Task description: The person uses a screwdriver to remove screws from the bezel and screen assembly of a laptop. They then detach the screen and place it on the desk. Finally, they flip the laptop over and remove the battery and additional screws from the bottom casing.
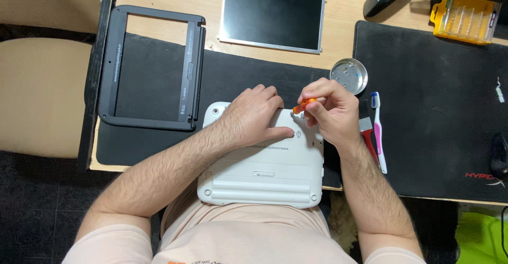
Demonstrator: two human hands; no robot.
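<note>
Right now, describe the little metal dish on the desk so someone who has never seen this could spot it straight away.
Start at the white laptop base under both hands at the desk's near edge. Just beyond the right hand, which holds an orange-handled screwdriver, sits the small metal dish. It is the only round, shiny silver thing there, unlike the long toothbrush beside it.
</note>
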